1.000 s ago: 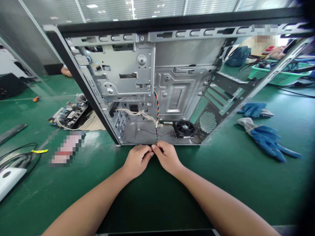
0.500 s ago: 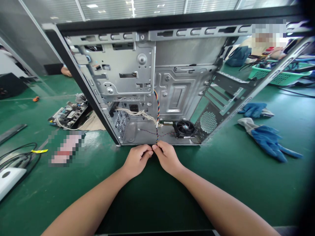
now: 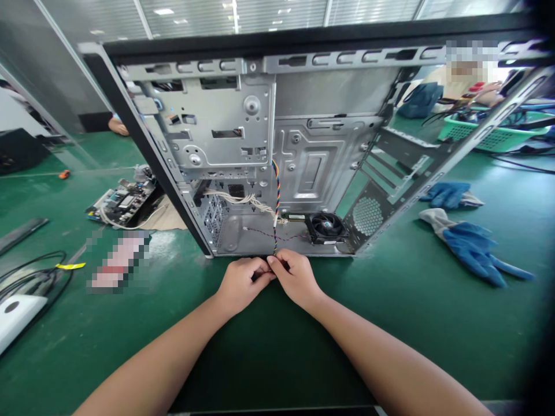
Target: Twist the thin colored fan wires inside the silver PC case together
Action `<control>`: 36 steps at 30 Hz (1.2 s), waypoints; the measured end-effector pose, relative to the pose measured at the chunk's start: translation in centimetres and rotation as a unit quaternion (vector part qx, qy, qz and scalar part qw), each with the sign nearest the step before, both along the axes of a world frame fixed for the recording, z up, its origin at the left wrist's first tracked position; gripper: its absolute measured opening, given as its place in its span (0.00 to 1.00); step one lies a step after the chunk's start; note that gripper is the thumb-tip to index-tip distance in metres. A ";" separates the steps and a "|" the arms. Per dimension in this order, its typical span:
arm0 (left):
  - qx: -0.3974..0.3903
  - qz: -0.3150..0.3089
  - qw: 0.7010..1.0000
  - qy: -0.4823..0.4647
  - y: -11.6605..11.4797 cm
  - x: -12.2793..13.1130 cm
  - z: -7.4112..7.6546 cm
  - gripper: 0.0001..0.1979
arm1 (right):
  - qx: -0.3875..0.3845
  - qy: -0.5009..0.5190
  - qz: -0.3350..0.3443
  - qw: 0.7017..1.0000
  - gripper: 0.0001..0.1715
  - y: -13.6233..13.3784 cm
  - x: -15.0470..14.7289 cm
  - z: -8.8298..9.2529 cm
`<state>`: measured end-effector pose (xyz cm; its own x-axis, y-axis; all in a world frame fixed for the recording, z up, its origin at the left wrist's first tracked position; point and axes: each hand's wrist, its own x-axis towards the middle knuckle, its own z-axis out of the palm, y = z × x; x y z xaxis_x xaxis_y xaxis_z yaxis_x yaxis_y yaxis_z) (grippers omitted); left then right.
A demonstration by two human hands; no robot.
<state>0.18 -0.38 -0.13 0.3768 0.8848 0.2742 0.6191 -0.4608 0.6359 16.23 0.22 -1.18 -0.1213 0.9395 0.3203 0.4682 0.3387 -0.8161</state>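
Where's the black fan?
In the head view, the fan sits right of centre on the case floor, between the colourful cable and the honeycomb vent.

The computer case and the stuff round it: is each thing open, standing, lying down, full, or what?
Computer case, standing, side open
Right hand, seems to pinch the coloured wires
Coloured wires, twisted, running downward
Left hand, fingers curled, grip hidden
White wires, twisted together
Fan, face up, seemingly not spinning
Circuit board, lying outside the case
Blue gloves, lying unworn
Green basket, filled
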 end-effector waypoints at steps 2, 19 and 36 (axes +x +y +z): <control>0.005 -0.002 1.000 0.008 0.0 0.0 0.1 0.06 | -0.002 0.000 0.001 1.000 0.20 0.0 0.0 0.0; 0.009 -0.009 1.000 0.011 -0.2 0.1 0.3 0.06 | 0.013 -0.013 0.004 1.000 0.21 0.0 0.0 0.0; 0.003 0.017 1.000 -0.006 0.1 0.1 0.2 0.04 | 0.007 -0.008 -0.006 1.000 0.21 0.2 0.0 -0.1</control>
<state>0.30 -0.30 0.06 0.3431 0.8952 0.2844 0.6264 -0.4437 0.6410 16.27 0.38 -1.26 -0.1162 0.9362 0.3317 0.4857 0.3449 -0.8032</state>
